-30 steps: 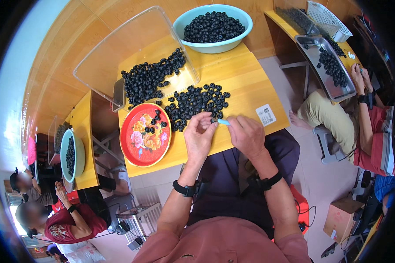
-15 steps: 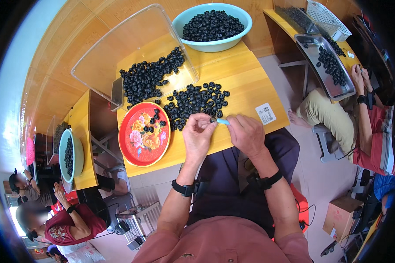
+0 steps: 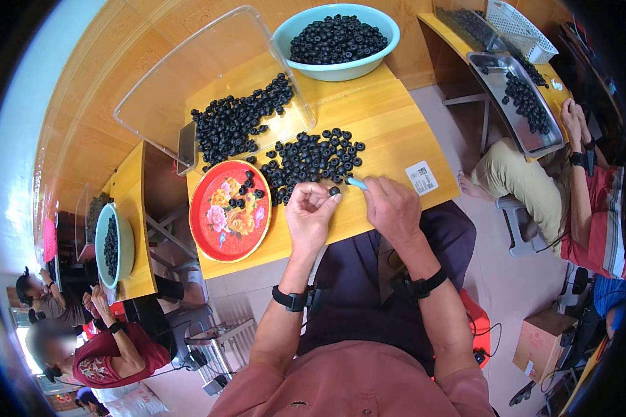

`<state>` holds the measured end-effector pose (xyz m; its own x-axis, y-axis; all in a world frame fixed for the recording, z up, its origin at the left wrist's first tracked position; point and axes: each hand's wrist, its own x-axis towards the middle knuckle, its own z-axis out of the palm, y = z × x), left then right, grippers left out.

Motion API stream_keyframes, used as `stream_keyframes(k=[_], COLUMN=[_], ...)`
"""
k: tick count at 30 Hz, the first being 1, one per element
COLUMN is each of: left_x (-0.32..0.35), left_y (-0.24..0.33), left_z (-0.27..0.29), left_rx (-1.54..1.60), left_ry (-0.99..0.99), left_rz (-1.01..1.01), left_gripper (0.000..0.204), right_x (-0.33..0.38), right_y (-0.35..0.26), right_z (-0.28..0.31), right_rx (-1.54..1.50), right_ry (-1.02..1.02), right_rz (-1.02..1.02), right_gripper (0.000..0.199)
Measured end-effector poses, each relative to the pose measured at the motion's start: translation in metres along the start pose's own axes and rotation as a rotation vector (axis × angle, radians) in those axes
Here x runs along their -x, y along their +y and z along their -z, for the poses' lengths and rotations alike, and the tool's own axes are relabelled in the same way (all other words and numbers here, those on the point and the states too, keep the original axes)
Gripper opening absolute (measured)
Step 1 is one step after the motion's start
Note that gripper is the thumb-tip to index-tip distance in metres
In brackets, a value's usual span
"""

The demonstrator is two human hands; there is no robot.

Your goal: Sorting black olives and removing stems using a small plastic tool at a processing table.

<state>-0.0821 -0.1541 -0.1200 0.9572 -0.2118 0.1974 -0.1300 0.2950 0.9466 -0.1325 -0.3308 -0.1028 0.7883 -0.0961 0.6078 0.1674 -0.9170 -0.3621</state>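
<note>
The left hand point(image 3: 309, 210) pinches one small black piece point(image 3: 334, 191) between thumb and fingertip, on the side toward the right hand point(image 3: 394, 212). That hand grips a light blue tool point(image 3: 357, 183), its end just beside the piece and seemingly apart from it. Whether the tip has an edge is too small to tell. To work well, the piece should sit firm at the fingertips, the left thumb out of the tool's line, and the right hand move in short strokes. Staying over the worktop point(image 3: 389, 132), near the black pile point(image 3: 309, 163) just beyond both hands, should make any dropped piece easy to recover.
</note>
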Motion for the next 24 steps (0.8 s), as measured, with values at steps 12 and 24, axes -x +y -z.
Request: stream_keyframes(k=[12,24], left_x=[0.009,-0.015], left_y=[0.047,0.072], left_z=[0.038,0.093], left_rx=[-0.67,-1.449], left_ry=[0.203,0.156], left_rz=[-0.255,-0.364], left_gripper=[0.023,0.029], right_x=[0.004,0.006], right_y=[0.0,0.002], right_z=[-0.001,0.0], right_rx=[0.038,-0.003], right_ry=[0.071,0.066], right_rz=[0.0,-0.009], right_gripper=[0.008,0.014])
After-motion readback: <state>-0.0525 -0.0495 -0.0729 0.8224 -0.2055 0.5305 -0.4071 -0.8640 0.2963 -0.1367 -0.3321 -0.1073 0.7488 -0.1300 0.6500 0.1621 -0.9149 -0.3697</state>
